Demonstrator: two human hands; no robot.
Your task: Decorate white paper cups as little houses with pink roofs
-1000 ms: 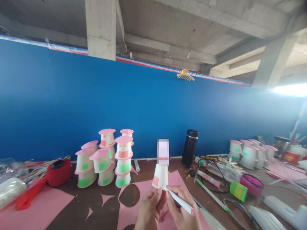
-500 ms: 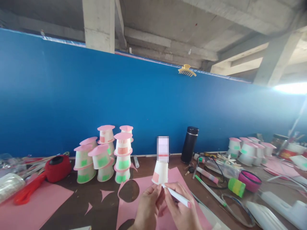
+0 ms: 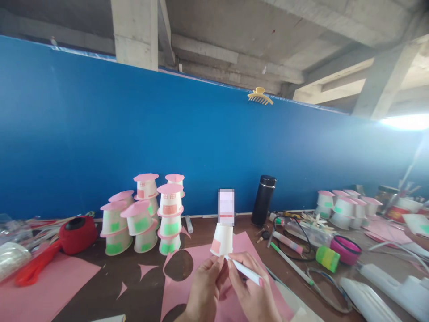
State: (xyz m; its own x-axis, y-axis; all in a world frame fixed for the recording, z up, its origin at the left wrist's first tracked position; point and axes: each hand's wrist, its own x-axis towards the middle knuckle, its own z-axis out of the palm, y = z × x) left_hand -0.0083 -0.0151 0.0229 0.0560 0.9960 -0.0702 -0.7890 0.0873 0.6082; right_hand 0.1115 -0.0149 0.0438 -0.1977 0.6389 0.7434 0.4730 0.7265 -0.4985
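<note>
Upside down in front of me is a white paper cup point(image 3: 225, 238) with a pink-red patch coloured on its side. My left hand point(image 3: 204, 286) pinches the cup by its lower rim with thumb and fingers. A white marker pen point(image 3: 247, 271) with a pink end is gripped in my right hand point(image 3: 253, 290), its tip at the cup's rim beside my left fingertips. Both hands are over a pink paper sheet point(image 3: 243, 243) with round holes cut out. Behind the cup stands a blurred-out upright rectangle point(image 3: 226, 205), partly covered by it.
Stacked paper cups with pink paper tops point(image 3: 170, 203) stand on the left, more cups point(image 3: 343, 208) at the far right. A black flask point(image 3: 264, 201), a green-ended marker point(image 3: 291, 264) and a pink tape roll point(image 3: 345, 250) lie rightward. A red pouch point(image 3: 78, 235) sits left.
The view has shifted slightly, so everything sits a little further left and up. Both hands keep their grip on the paper cup and marker pen, with the pen tip still at the rim.
</note>
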